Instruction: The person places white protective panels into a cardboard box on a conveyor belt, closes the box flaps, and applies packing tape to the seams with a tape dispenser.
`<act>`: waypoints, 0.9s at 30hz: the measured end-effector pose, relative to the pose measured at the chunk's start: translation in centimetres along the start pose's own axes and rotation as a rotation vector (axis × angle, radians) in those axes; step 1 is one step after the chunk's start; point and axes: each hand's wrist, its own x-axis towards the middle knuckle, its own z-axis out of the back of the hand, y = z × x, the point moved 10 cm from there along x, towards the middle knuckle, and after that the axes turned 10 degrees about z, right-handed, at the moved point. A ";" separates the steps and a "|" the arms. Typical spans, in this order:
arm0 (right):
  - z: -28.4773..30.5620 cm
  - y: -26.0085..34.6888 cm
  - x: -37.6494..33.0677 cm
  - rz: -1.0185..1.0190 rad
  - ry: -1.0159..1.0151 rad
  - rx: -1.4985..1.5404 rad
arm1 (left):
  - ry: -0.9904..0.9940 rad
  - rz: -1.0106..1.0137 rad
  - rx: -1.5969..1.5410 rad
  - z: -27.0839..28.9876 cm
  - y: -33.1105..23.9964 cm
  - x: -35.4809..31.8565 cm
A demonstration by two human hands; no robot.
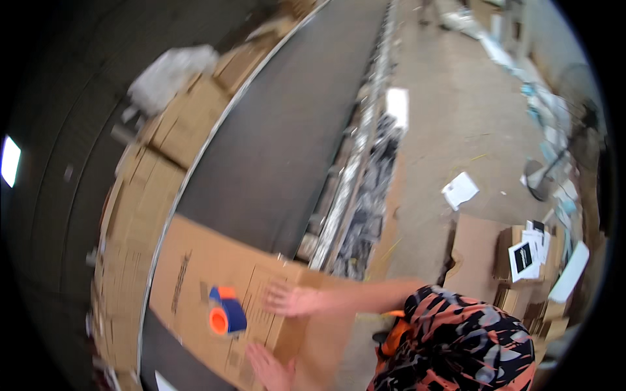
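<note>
A large brown cardboard box [195,274] lies on the near end of a dark conveyor belt [287,130]. A blue and orange tape dispenser [225,311] rests on the box top. My right hand [290,300] lies flat on the box just right of the dispenser, fingers spread, holding nothing. My left hand [270,368] is lower down, pressed against the box's near edge with the fingers stretched out. The picture is blurred by motion. My orange, black and grey patterned shirt [456,345] fills the lower right.
Flattened cardboard boxes [140,195] and a white plastic bag [171,73] line the belt's left side. A metal roller frame [352,182] runs along its right. On the concrete floor lie papers [460,190], open boxes with leaflets [528,257], and a fan [574,98] stands at the far right.
</note>
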 end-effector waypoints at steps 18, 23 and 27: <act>4.0 -2.8 -4.1 -0.172 -0.266 0.047 | -0.326 -0.156 -0.133 -2.5 -0.5 3.2; 3.9 -3.1 -6.0 -0.213 -0.379 -0.096 | -0.175 -0.052 0.135 -0.9 -4.7 6.2; 3.6 -4.7 -11.8 -0.501 -0.363 0.204 | -0.240 -0.076 0.194 -1.1 -3.4 5.1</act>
